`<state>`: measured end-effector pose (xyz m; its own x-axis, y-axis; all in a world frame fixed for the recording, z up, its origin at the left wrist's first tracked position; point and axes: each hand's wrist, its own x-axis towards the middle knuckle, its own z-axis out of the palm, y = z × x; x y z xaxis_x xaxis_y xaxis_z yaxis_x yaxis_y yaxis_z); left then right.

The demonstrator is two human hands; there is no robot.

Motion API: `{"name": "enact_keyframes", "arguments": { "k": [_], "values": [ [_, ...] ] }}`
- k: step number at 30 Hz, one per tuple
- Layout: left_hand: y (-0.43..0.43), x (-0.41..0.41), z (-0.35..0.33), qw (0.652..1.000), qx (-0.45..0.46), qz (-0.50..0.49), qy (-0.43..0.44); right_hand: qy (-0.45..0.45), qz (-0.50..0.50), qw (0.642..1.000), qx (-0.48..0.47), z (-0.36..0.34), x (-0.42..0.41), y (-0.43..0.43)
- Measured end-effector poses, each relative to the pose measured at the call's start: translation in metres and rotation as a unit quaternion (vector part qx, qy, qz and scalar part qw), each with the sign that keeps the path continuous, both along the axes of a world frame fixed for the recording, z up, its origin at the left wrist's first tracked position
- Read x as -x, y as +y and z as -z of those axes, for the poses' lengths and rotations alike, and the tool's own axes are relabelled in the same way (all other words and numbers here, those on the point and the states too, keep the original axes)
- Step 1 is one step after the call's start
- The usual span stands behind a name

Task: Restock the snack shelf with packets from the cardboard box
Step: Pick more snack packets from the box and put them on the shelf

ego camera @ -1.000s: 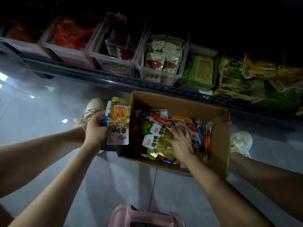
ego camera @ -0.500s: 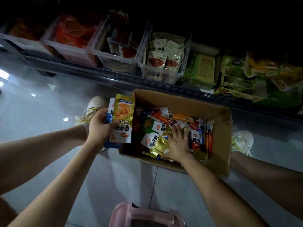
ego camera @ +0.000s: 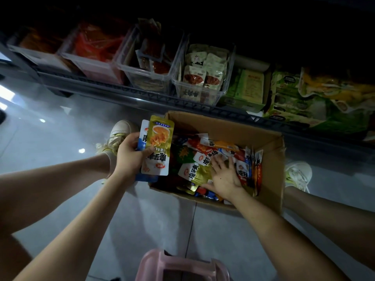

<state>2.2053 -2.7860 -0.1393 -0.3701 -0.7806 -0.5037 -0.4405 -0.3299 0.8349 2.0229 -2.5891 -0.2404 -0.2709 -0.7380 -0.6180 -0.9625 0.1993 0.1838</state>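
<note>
Item: loose packets, heaped in the cardboard box on the floor below the snack shelf. Risk: the held packets, a slick fan, may slip if more are added. Left hand clamps its fingers on that fan beside the box; right hand lies flat on the heap, fingers spread.

Colour overload in a plain brown cardboard box
Can't miss the gold packet: orange food picture, white bottom, black characters, red logo. Same deal on the blue-and-white packet. Red, orange, green, gold, white across the loose packets. Red and cream inside clear bins. Plus green packs, pale grey floor tiles, pink stool, white shoe with yellow laces.
</note>
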Motion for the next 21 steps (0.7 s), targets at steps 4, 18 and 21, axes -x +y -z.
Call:
{"name": "enact_keyframes", "arguments": {
  "k": [4, 18, 21],
  "values": [
    [0.003, 0.002, -0.001, 1.000, -0.001, -0.001, -0.003, 0.028, 0.023, 0.999, -0.032, 0.004, -0.007, -0.003],
    [0.013, 0.011, -0.002, 1.000, -0.020, -0.010, 0.016, -0.299, 0.448, 0.784, 0.307, -0.043, 0.012, 0.007],
    [0.021, 0.016, -0.001, 0.999, -0.027, -0.021, 0.022, -0.474, 0.600, 0.531, 0.364, -0.080, 0.006, -0.006]
  ]
}}
